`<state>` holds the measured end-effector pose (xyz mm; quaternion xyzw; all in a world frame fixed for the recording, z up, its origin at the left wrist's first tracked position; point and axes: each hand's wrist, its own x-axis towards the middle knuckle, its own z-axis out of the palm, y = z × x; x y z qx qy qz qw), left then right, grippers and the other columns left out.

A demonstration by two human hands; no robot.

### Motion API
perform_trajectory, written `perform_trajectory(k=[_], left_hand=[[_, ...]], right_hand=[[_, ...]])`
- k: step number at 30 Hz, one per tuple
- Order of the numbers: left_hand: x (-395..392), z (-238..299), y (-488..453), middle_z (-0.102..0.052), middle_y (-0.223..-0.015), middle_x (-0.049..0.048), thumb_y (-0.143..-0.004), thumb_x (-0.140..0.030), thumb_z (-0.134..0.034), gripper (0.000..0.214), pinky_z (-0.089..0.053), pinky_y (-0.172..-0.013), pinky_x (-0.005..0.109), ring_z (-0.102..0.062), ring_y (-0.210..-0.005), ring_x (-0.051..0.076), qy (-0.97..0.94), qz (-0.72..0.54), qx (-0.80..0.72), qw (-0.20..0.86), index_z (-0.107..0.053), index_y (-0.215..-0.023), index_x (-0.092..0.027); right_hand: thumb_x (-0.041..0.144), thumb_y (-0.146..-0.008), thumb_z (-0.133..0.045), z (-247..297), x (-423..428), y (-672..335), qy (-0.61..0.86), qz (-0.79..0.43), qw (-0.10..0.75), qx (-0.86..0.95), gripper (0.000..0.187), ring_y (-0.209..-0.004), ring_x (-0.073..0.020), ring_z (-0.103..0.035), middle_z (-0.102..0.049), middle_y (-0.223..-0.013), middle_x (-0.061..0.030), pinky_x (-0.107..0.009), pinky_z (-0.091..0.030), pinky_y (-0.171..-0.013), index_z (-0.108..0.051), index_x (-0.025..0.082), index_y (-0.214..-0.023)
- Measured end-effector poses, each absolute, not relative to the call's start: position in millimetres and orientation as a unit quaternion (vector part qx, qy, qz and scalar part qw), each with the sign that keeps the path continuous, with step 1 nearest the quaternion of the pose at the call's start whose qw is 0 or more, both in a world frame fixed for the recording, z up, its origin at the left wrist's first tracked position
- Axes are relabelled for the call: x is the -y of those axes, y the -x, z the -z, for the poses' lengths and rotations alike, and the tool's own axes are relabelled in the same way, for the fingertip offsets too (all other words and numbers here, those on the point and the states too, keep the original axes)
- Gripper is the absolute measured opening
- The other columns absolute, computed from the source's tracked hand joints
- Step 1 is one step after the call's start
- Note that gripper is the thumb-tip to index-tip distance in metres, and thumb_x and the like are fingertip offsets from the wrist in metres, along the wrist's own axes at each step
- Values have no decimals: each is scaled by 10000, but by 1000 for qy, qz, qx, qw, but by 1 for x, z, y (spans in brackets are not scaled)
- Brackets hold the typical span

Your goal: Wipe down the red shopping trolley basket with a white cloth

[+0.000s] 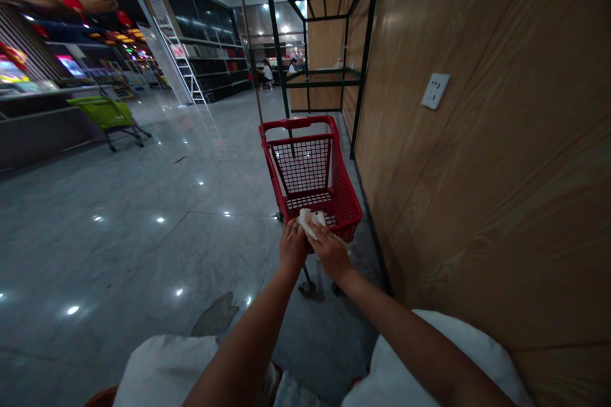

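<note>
crumpled white cloth (311, 222) at twelve o'clock, bunched on the near rim of a red wire shopping trolley (298, 122), pinched narrow under the right hand (331, 251). left hand (293, 245) curled just beside it, any hold impossible to tell. probably light, limp and soft: best gripped by the bunched middle.

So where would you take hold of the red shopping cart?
Probably by the near top rail of the red shopping cart, coming down from above on the person's side. The cart stands upright, and that rim forms a graspable edge. The left hand and right hand are already there, on a white cloth.
</note>
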<state>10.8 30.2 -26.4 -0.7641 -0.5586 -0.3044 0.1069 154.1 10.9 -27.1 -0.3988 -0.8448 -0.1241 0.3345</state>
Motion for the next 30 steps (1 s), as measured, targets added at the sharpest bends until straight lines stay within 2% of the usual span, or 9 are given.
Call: perform_trajectory(k=[6, 9, 12, 16, 19, 22, 24, 27, 30], left_hand=[[-29, 25, -8, -645, -984, 118, -830, -159, -523, 113, -444, -1004, 456, -517, -1177, 282, 763, 292, 562, 130, -589, -920, -170], [-27, 22, -9, -641, -1044, 138, -825, -193, -546, 87, -442, -1002, 471, -516, -1181, 294, 757, 291, 570, 132, -581, -901, -167], [-26, 20, -10, -633, -1086, 154, -817, -214, -561, 88, -450, -992, 467, -517, -1177, 296, 756, 292, 572, 128, -578, -888, -165], [-27, 22, -11, -639, -1063, 152, -809, -211, -562, 97, -447, -1000, 457, -516, -1172, 296, 755, 298, 571, 127, -581, -890, -160], [-29, 29, -11, -644, -1035, 148, -802, -204, -566, 139, -433, -1015, 460, -508, -1182, 295, 757, 302, 565, 130, -591, -927, -150], [-31, 35, -13, -636, -1076, 144, -778, -190, -581, 286, -428, -1016, 484, -509, -1185, 295, 765, 297, 556, 133, -579, -1059, -141], [-31, 36, -14, -628, -1091, 144, -764, -177, -589, 349, -422, -1022, 491, -513, -1179, 294, 769, 292, 553, 133, -563, -1109, -136], [-31, 34, -16, -633, -1007, 114, -765, -177, -589, 239, -427, -1019, 479, -525, -1155, 283, 775, 293, 544, 133, -586, -1004, -165], [-29, 29, -15, -625, -937, 97, -776, -193, -584, 87, -445, -1000, 465, -527, -1132, 274, 781, 304, 529, 137, -572, -862, -190]], right_hand=[[133, -884, -512, 12, -17, -173, 426, 84, 310, 846, 498, -1219, -229, -493, -550, -1329, -109, -417, -395, -1038, -460, 212, -1372], [152, -849, -548, -1, -19, -186, 462, 37, 290, 838, 472, -1112, -224, -554, -629, -1187, -101, -482, -307, -1093, -506, 210, -1315], [130, -784, -579, -8, -22, -195, 478, 6, 287, 830, 441, -1071, -224, -564, -647, -1101, -89, -483, -270, -1118, -565, 201, -1219], [136, -746, -586, -4, -26, -194, 451, 22, 327, 830, 469, -1271, -266, -418, -513, -1324, -150, -499, -254, -1125, -549, 147, -1213], [113, -779, -545, 1, -26, -184, 384, 48, 324, 863, 495, -1349, -252, -321, -405, -1447, -124, -483, -252, -1125, -512, 168, -1270], [124, -838, -511, 3, -26, -170, 354, 71, 291, 886, 534, -1292, -252, -387, -478, -1397, -76, -496, -275, -1097, -448, 245, -1354], [142, -863, -502, 4, -26, -164, 375, 83, 277, 881, 510, -1203, -261, -461, -571, -1284, -85, -507, -293, -1075, -449, 236, -1361], [150, -880, -494, 6, -29, -164, 402, 91, 266, 871, 374, -1069, -242, -532, -643, -1120, -95, -462, -331, -1054, -559, 189, -1246], [169, -881, -508, 4, -35, -180, 406, 88, 262, 871, 249, -1029, -230, -546, -651, -1080, -80, -436, -350, -1041, -637, 194, -1093]])
